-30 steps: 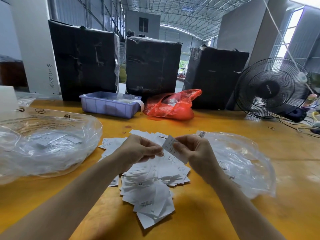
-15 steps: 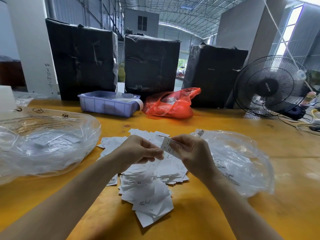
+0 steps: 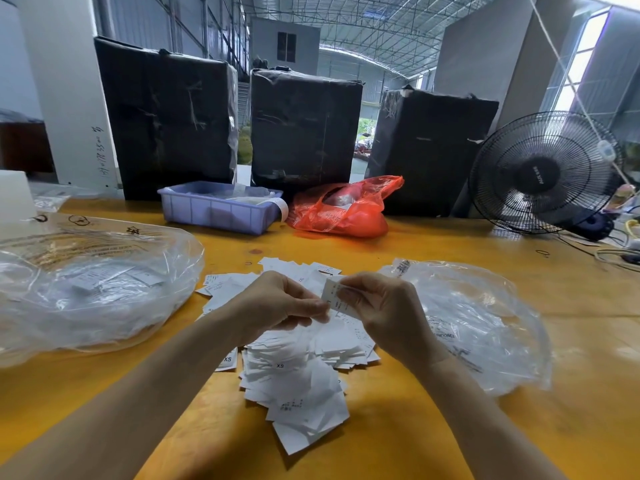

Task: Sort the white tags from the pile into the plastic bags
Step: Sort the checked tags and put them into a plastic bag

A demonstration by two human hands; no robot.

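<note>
One tag [image 3: 337,296] is being pinched above the pile [image 3: 298,372] by the right hand [image 3: 382,308] and left hand [image 3: 277,306], both grips grasping it; bags [image 3: 86,289] [image 3: 485,323] are lying left and right on the tabletop [image 3: 433,244].

White paper tags with black print [image 3: 294,379] lie on a yellow-orange wooden table [image 3: 433,247]. Far off sit a lilac plastic tray [image 3: 214,213], a red-orange plastic bag [image 3: 343,213] and a black wire fan [image 3: 540,171].

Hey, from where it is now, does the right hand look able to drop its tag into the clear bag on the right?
Probably yes. The right hand pinches a tag beside the right clear bag, with nothing between them. Whether the bag's mouth is open cannot be told.
</note>
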